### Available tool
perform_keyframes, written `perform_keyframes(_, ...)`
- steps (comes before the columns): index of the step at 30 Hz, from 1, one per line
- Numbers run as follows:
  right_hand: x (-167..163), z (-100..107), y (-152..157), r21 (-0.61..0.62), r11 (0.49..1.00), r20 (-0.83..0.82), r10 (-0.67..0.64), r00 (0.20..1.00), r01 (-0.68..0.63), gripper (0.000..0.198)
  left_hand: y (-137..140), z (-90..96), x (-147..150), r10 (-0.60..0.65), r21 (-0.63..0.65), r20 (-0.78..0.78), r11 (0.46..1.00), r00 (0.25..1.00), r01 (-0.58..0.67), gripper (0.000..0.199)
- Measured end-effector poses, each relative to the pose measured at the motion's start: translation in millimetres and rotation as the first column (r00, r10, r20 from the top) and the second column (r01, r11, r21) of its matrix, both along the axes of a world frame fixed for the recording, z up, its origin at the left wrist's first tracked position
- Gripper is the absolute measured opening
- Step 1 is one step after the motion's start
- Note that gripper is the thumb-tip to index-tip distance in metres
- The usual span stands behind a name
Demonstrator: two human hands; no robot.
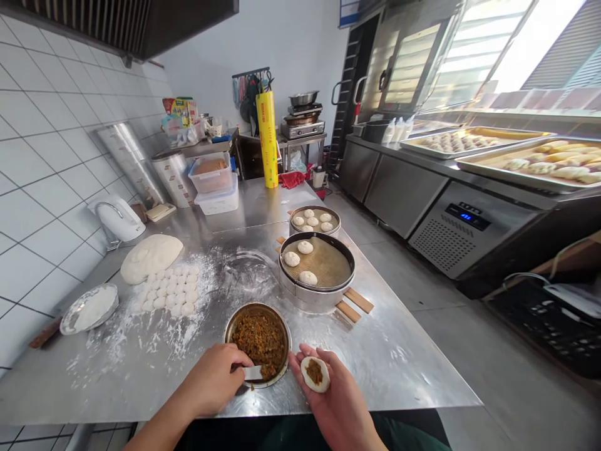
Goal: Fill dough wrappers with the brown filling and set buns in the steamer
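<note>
My left hand (220,376) is closed around a flat, pale filling spatula (252,373), its tip dipped into brown minced filling (260,338). The filling sits in a round metal bowl (228,326) near the table's front edge. Palm up to the right of the bowl, my right hand (340,394) cradles a round dough wrapper (323,381) with a dab of filling in its middle. Beyond the hands stands a round steamer (312,300) holding 3 pleated buns (308,277).
Behind it, a second steamer (334,228) holds several buns. On the left lie floured dough pieces (171,291), a large dough lump (153,257) and a flour dish (89,308). Wooden slats (357,300) jut from under the near steamer. Trays of buns (530,181) rest on the right counter.
</note>
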State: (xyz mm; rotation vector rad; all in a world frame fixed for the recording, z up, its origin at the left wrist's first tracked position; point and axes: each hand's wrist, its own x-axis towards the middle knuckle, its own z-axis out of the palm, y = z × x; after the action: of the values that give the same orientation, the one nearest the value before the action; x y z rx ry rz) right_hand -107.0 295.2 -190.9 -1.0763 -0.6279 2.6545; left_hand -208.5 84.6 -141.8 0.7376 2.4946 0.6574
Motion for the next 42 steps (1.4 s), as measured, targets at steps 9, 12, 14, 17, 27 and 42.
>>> perform_keyframes(9, -23, 22, -4, 0.025, 1.0, -0.014, 0.014, 1.0, -0.014, 0.023, -2, 6.0, -5, 0.186, 0.223, 0.349, 0.935, 0.919, -0.274, 0.037)
perform_keyframes(12, -34, 31, -19, -0.01, 1.0, -0.061, 0.019, 0.998, -0.019, 0.021, 5, 11.2, 7, 0.238, 0.288, 0.198, 0.913, 0.951, -0.288, 0.038)
perform_keyframes(14, -40, 34, -30, -0.042, 0.999, -0.105, 0.026, 0.994, -0.031, 0.017, 11, 7.3, 17, 0.264, 0.319, 0.009, 0.913, 0.964, -0.253, 0.039)
perform_keyframes(17, -43, 37, -39, -0.106, 0.993, -0.187, 0.031, 0.982, -0.052, 0.018, 16, -15.1, 31, 0.188, 0.338, -0.317, 0.938, 0.93, -0.074, 0.047)
perform_keyframes(27, -41, 51, -37, -0.108, 0.992, -0.161, 0.04, 0.986, -0.058, 0.028, 13, -82.7, 58, 0.123, 0.233, -0.734, 0.969, 0.668, 0.078, 0.059)
perform_keyframes(42, -32, 37, -34, -0.019, 0.999, -0.189, 0.04, 0.981, -0.044, 0.033, 9, -62.1, 54, 0.086, 0.247, -0.707, 0.96, 0.702, 0.131, 0.051)
